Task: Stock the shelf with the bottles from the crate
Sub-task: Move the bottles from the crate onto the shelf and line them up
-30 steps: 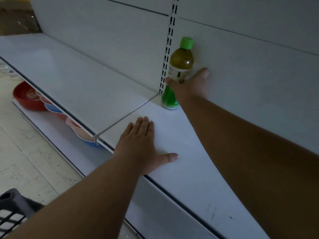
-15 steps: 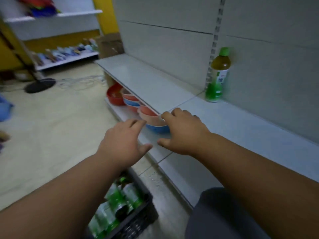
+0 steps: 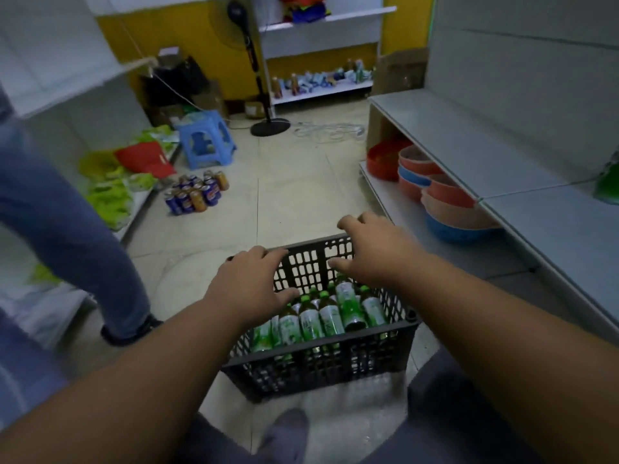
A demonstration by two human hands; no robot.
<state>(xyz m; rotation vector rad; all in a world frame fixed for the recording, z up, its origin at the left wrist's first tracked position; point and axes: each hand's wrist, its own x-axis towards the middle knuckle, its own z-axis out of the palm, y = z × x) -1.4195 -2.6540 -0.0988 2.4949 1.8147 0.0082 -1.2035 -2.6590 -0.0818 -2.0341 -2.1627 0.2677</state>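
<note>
Knee (image 3: 445, 413): grey trouser cloth at the lower edge, just right of the crate.
Crate (image 3: 318, 360): dark slatted plastic, on the floor between the two forearms; top uncovered.
Crate contents: bottles (image 3: 321, 316) with green caps and green-and-white labels, standing upright in packed rows. Label print too small to read.
Left hand (image 3: 249, 286): over the crate's left side, fingers loosely curled and spread, gripping nothing; thumb just above the bottle caps.
Right hand (image 3: 371, 251): over the crate's far right corner, fingers loosely curled, holding nothing; contact with the rim cannot be told.
Floor (image 3: 294, 182): pale tile.
Second person: a blue-trousered leg (image 3: 67, 229) with a dark shoe, left of the crate.
Shelf (image 3: 552, 226): grey, on the right; one green-based bottle (image 3: 608, 182) stands on it at the frame's edge, mostly cut off.
Lower shelf: stacked bowls (image 3: 435, 192), red, orange and blue, under the shelf board.
Cans (image 3: 196, 192): a cluster of blue and orange cans on the floor, left of centre; brand unreadable.
Stool (image 3: 206, 140): blue plastic, behind the cans.
Bags (image 3: 117, 182): yellow-green and red packs, on the left low shelf.
Fan (image 3: 254, 68): black stand fan with a round base, against the yellow wall.
Far shelves (image 3: 321, 85): white, holding small bottles and packs; blurred, no legible writing.
</note>
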